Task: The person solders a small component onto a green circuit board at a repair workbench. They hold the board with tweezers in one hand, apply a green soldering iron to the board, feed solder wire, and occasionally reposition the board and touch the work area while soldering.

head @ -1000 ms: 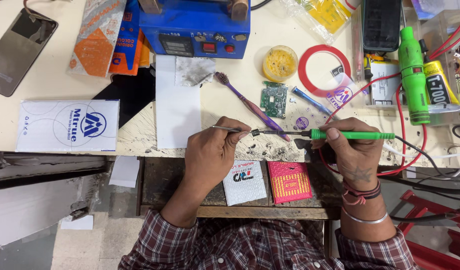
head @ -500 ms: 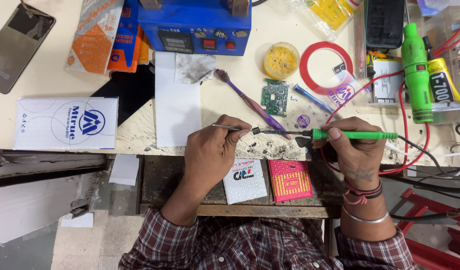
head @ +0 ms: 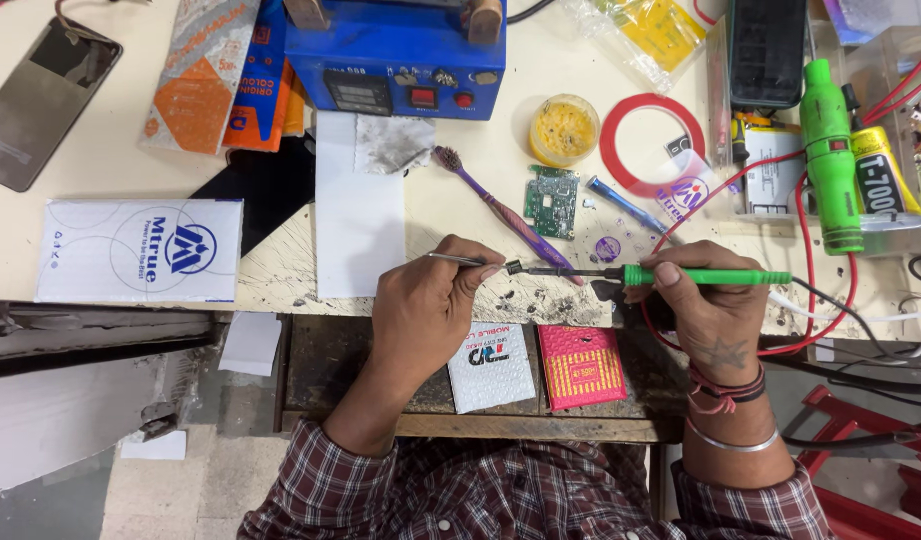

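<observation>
Head cam, looking straight down at the tabletop. Left hand is pinched closed around a pair of thin metal tweezers, their tips on a tiny dark part near the front edge. Right hand is wrapped around a green-handled soldering iron, its dark tip pointing left and meeting that same part. Just behind sit a purple toothbrush, a small green circuit board and a yellow flux tin.

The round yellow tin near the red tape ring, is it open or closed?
Open: the yellow tin has no lid, and its yellow contents show from above.
</observation>
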Tool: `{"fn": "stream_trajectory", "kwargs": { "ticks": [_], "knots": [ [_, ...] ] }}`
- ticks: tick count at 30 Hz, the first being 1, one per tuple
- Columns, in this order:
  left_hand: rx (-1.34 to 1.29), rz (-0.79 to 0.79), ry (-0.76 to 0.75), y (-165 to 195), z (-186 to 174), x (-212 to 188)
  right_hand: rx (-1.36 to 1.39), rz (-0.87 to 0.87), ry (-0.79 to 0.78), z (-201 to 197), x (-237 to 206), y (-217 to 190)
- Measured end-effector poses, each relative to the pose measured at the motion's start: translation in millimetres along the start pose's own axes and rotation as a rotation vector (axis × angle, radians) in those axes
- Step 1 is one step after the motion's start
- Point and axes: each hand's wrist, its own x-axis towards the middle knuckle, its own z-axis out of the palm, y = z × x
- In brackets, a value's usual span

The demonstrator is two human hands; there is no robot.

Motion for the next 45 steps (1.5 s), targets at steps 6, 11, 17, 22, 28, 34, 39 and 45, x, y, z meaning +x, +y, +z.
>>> {"fn": "stream_trajectory", "kwargs": {
  "ticks": [6,11,17,22,28,34,39,45],
  "knots": [
    [0.001,-0.024,-0.008,0.6,0.2,-0.1,-0.014,0.010,0.015,0.0,-0.1,0.2],
    [-0.037,-0.003,0.010,2.0,0.4,0.4,0.005,0.016,0.012,0.0,-0.2,0.2],
    [-0.003,-0.012,0.016,3.2,-1.3,0.8,-0.028,0.014,0.012,-0.6,-0.3,0.1],
    [0.012,-0.044,-0.035,1.3,-0.2,1.0,0.024,0.011,0.026,0.5,-0.2,0.4],
    [-0.023,-0.006,-0.006,0.4,0.2,-0.1,0.019,0.027,0.019,0.3,0.4,0.0],
    [0.012,-0.006,-0.008,-0.9,-0.1,-0.3,-0.016,0.024,0.004,-0.3,0.1,0.1],
    [-0.044,0.018,0.001,-0.8,0.0,0.0,0.029,0.041,0.018,0.0,-0.1,0.3],
    [-0.030,-0.012,-0.011,0.9,-1.3,-1.0,0.021,0.027,0.005,0.0,0.0,0.8]
  ]
}}
